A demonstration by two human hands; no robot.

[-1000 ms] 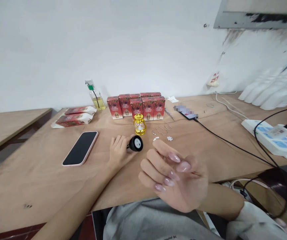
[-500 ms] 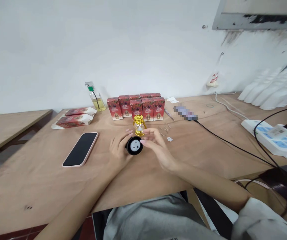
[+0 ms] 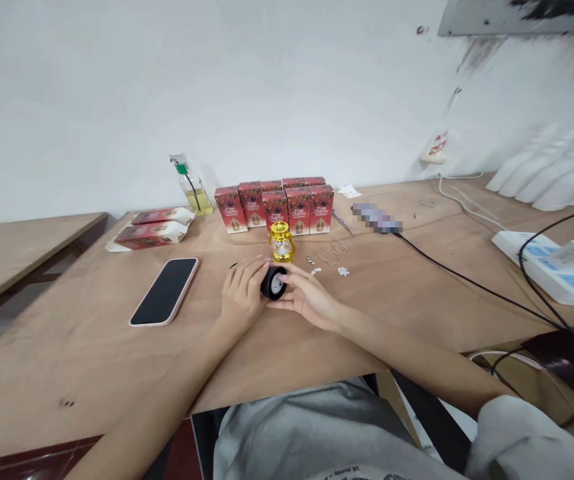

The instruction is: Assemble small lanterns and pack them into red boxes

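Observation:
My left hand is wrapped around a small black lantern, which lies on its side with its round base turned to the right. Most of its body is hidden under those fingers. A white disc with small dark openings shows inside the base rim. My right hand holds the base end, one fingertip at the white disc and other fingers below the rim. Just beyond my hands stands a gold lantern with a clear globe. Several small button cells and white bits lie to its right.
Red printed boxes stand in rows behind, with a screwdriver beside them. A phone and two lying boxes are left, near a pump bottle. At right are a cabled device and a power strip.
The black lantern has turned, so its base faces right instead of toward me. My left fingers now cover its body, and my right hand has shifted lower around the base. The view moved slightly.

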